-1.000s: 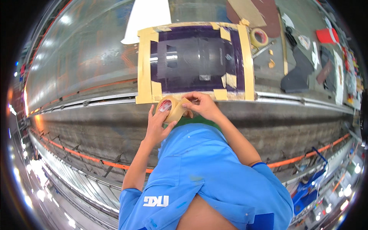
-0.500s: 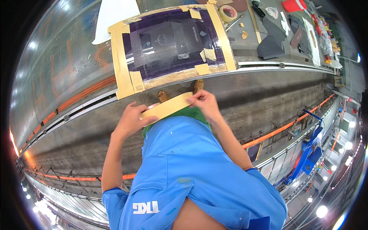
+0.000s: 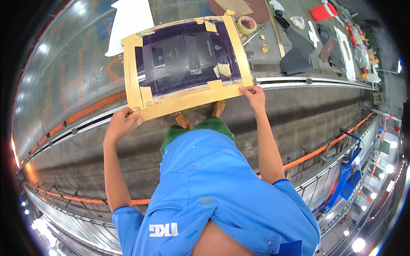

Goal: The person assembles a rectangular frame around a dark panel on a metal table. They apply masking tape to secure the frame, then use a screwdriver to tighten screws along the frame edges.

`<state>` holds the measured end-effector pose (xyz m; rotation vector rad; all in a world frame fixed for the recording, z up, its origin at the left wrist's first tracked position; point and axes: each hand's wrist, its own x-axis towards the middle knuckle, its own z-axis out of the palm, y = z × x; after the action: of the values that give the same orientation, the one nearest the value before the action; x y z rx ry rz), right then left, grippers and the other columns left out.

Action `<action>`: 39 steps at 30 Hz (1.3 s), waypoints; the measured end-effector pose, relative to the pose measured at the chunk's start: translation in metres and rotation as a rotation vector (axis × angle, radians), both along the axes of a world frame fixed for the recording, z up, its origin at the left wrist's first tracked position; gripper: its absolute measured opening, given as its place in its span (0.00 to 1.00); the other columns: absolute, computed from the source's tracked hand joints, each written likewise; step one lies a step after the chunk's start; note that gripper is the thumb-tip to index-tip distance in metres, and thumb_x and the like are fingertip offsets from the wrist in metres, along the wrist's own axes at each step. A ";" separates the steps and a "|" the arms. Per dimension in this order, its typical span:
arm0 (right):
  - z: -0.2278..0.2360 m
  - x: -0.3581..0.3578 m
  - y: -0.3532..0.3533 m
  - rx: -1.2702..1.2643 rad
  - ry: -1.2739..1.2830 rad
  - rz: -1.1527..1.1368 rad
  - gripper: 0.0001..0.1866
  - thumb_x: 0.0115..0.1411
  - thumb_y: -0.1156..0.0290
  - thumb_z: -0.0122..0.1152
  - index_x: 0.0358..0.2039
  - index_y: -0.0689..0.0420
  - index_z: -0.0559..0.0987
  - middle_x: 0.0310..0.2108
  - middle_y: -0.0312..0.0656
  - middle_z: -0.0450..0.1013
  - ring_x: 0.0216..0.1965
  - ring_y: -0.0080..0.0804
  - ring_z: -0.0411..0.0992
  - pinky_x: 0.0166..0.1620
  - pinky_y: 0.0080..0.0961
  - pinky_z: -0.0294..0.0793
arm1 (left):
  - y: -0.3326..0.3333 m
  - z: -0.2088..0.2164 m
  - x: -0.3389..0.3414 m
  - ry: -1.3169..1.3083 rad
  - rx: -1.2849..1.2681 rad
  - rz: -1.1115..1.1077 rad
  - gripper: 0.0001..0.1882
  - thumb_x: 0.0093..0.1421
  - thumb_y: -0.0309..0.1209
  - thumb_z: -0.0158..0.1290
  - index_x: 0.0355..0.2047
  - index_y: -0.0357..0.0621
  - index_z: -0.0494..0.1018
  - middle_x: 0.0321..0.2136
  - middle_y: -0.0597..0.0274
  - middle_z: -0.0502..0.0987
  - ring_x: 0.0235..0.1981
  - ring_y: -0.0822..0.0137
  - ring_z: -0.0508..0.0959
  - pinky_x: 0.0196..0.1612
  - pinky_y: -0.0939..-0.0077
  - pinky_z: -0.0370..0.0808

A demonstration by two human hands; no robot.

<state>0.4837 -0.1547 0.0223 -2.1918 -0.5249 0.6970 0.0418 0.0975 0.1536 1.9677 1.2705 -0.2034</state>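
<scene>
A long strip of tan masking tape (image 3: 192, 102) is stretched between my hands along the near edge of a screen-printing frame (image 3: 246, 68). My left hand (image 3: 121, 124) pinches the strip's left end near the frame's near left corner. At the near right corner my right hand (image 3: 255, 98) pinches the other end between thumb and fingers. The frame has a dark purple, glossy mesh (image 3: 171, 77) and tape along its other edges, with torn tape patches on it. Whether the strip touches the frame along its whole length I cannot tell.
The frame lies on a long metal table (image 3: 81, 64) with a silver rail (image 3: 299, 82) on its near side. A tape roll (image 3: 246, 25), dark cut pieces (image 3: 296, 55) and a red container (image 3: 323, 12) lie at the far right. White sheet material (image 3: 128, 25) is at the back left.
My hands have moved apart and forward to the frame's near edge. The tape between them is now drawn out into a longer strip along that edge.
</scene>
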 end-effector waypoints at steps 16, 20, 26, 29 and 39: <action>-0.023 0.017 0.008 -0.005 -0.022 -0.032 0.19 0.50 0.57 0.77 0.30 0.62 0.85 0.24 0.33 0.74 0.27 0.21 0.68 0.33 0.23 0.67 | -0.005 -0.041 0.033 0.513 0.322 -0.071 0.22 0.56 0.48 0.59 0.32 0.39 0.82 0.30 0.43 0.82 0.36 0.45 0.83 0.40 0.51 0.79; -0.023 0.020 0.008 -0.016 0.051 -0.056 0.18 0.51 0.58 0.77 0.27 0.61 0.83 0.22 0.28 0.70 0.24 0.16 0.61 0.29 0.19 0.58 | -0.008 -0.034 0.042 0.525 0.355 -0.085 0.21 0.58 0.48 0.56 0.32 0.41 0.83 0.29 0.45 0.82 0.35 0.46 0.83 0.46 0.53 0.77; -0.002 0.019 0.009 0.006 0.221 -0.044 0.18 0.52 0.58 0.76 0.28 0.62 0.83 0.20 0.29 0.69 0.25 0.18 0.65 0.33 0.18 0.63 | -0.008 -0.031 0.027 0.467 0.480 -0.209 0.19 0.61 0.46 0.52 0.36 0.43 0.83 0.31 0.49 0.82 0.39 0.51 0.80 0.57 0.51 0.65; 0.013 0.029 0.004 0.005 0.288 -0.055 0.16 0.54 0.58 0.75 0.27 0.59 0.82 0.21 0.28 0.70 0.23 0.15 0.63 0.29 0.16 0.59 | -0.009 -0.022 0.018 0.169 0.497 -0.211 0.18 0.62 0.44 0.52 0.35 0.42 0.82 0.32 0.50 0.81 0.39 0.51 0.79 0.52 0.52 0.69; 0.053 0.055 -0.021 0.183 0.677 -0.109 0.10 0.61 0.62 0.70 0.31 0.54 0.79 0.23 0.27 0.71 0.24 0.13 0.66 0.27 0.11 0.60 | -0.008 -0.019 0.024 -0.406 0.157 0.359 0.20 0.62 0.43 0.57 0.30 0.34 0.78 0.23 0.53 0.76 0.26 0.64 0.75 0.31 0.68 0.71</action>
<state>0.5387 -0.1755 0.0755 -1.6603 -0.1084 1.2049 0.0654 0.0897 0.1342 1.7490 1.3633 0.4627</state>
